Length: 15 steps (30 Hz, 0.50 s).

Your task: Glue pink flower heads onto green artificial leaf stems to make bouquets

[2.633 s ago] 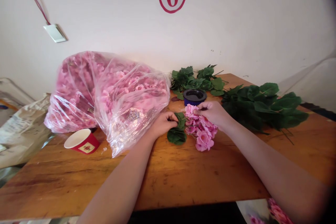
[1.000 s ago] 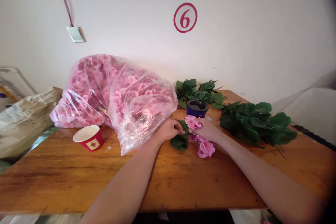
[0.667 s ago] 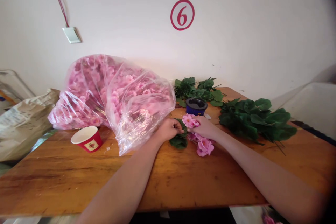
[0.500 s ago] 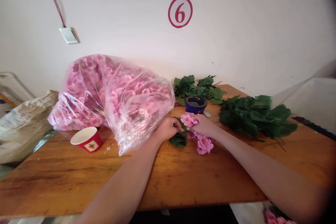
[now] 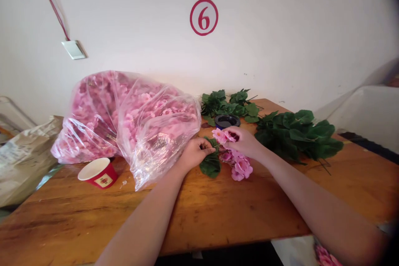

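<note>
My left hand [image 5: 197,152] is closed on a green leaf piece [image 5: 210,165] whose leaves hang over the wooden table [image 5: 199,216]. Just to its right, my right hand [image 5: 241,140] pinches pink flowers [image 5: 223,135], and more pink blossoms [image 5: 241,166] hang below its fingers. The stems between the two hands are too small to make out clearly. Behind my right hand stands a dark blue round pot [image 5: 227,121], its lower part hidden by the hand and the flowers.
A clear plastic bag of pink flowers [image 5: 131,116] fills the back left. A red and white paper cup [image 5: 98,173] stands before it. Green leaves lie in a back pile [image 5: 230,104] and a larger right pile [image 5: 299,135]. A paper bag [image 5: 26,162] is far left.
My right hand has lifted slightly off the pot's front, its fingers now pinching higher by the upper blossoms. The leaf by my left hand shows more fully. The whole view has shifted a little.
</note>
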Tool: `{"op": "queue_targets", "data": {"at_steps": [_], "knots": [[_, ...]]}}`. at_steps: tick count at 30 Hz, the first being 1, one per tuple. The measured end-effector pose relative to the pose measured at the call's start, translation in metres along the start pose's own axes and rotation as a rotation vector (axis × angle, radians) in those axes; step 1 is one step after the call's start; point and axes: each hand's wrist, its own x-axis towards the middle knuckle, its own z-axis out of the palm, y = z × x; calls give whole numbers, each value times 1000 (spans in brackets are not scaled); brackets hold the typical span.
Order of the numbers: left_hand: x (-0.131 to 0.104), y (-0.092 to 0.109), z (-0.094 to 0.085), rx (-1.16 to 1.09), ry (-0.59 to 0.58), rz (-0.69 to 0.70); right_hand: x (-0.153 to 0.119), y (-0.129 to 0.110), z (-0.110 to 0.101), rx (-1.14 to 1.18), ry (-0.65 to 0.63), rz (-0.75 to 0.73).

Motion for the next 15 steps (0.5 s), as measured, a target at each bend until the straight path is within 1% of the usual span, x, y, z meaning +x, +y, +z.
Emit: {"op": "queue_targets", "data": {"at_steps": [2, 4, 7, 9, 11, 13, 15], "knots": [[0, 8, -1, -57, 17, -13, 1, -2, -9, 89, 111, -50], [0, 14, -3, -134, 33, -33, 0, -3, -15, 203, 269, -54], [-1, 19, -5, -252, 54, -58, -1, -5, -22, 390, 499, 0], [-2, 22, -7, -317, 74, -62, 0, -6, -26, 510, 608, 59], [-3, 26, -9, -373, 96, -55, 2, -6, -29, 605, 681, 123], [-3, 30, -11, -429, 121, -44, 3, -5, -30, 655, 726, 169], [-3, 35, -12, -476, 156, -29, 4, -3, -29, 637, 717, 170]]}}
